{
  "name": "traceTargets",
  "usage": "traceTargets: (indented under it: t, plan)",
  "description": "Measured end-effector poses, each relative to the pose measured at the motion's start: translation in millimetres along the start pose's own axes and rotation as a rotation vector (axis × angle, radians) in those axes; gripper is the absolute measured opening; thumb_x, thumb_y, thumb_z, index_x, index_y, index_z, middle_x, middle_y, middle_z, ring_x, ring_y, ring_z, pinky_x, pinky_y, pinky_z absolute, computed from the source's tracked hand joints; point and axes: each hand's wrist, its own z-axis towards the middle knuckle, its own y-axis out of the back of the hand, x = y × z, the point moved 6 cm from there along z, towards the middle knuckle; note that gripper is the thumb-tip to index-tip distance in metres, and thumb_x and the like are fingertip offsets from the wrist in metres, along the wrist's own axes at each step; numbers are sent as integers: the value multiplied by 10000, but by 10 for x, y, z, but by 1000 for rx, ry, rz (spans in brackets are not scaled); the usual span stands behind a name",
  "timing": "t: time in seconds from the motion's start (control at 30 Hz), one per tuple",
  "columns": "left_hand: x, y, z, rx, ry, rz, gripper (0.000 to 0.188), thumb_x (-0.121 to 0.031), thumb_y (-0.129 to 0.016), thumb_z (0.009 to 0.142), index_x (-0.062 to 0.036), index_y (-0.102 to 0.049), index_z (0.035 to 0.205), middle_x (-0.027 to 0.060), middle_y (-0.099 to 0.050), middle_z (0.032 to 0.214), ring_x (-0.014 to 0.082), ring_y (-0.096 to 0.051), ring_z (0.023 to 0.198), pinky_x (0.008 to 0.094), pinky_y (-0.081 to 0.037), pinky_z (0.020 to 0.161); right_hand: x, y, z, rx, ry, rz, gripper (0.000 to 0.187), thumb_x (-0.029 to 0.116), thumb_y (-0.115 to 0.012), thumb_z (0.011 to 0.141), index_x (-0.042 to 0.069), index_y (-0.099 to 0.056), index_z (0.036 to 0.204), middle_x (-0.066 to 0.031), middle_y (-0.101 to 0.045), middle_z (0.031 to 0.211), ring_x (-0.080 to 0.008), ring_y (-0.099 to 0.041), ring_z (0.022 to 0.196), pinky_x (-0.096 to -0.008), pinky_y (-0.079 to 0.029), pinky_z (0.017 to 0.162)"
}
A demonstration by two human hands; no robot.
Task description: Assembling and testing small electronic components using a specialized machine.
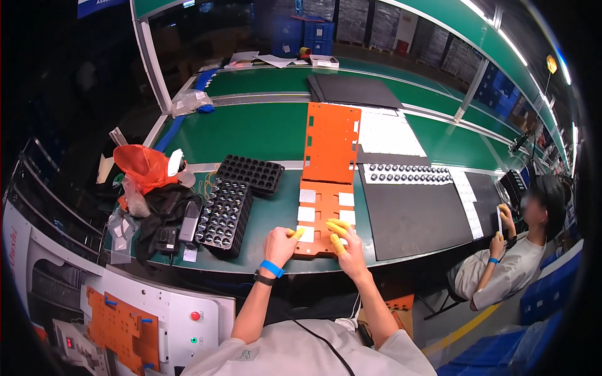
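Note:
In front of me lies an orange hinged fixture (324, 210), its perforated lid (331, 141) raised away from me. Several small white square plates sit along both sides of its base. My left hand (280, 245) is at the base's near left edge, its yellow-covered fingertips pressed together beside the lowest left white plate (305, 234). What they pinch, if anything, is hidden. Over the near right part of the base, my right hand (348, 245) has its yellow-covered fingers bent but apart, with nothing visible between them. It covers the near right corner of the base.
Left of the fixture stand two black trays (224, 216) with round pockets, the nearer filled with shiny round parts. Beyond them are an orange bag (141, 164) and a black device. To the right lie dark foam sheets (414, 213) and white strips of round parts. A co-worker (511, 250) sits at right.

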Motion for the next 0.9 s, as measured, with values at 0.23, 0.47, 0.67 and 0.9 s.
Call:
traceTargets:
  t: [0.23,0.47,0.67,0.9]
  plan:
    - [-13,-4,49,81,47,34,267,-289,-737,883,-24,-767,861,240,-685,781,431,-674,769,494,-503,636,-160,340,1002,-366,223,-289,385,160,-647,988,29,-594,1346,-183,-575,1368,-352,-518,1319,-428,-403,1115]
    - [8,-25,92,72,20,29,279,-299,-740,873,-21,-765,885,244,-691,818,438,-676,814,508,-513,677,-623,648,2042,-208,-352,137,704,352,-728,966,-33,-446,1484,-172,-627,1362,-233,-572,1266,-355,-427,1078]
    - [97,-87,125,136,9,9,548,-460,-752,890,57,-687,721,266,-586,634,410,-625,579,471,-458,556,-906,724,1375,-36,-149,323,487,-36,-624,879,29,-570,1359,-47,-654,1002,-137,-635,963,-295,-505,933]
    - [404,-161,280,149,-24,-128,508,-411,-677,924,56,-686,726,247,-628,638,415,-645,591,493,-458,554,-458,446,136,76,165,-397,882,161,-770,881,32,-263,1591,-228,-332,1599,-331,-356,1487,-404,-319,1193]
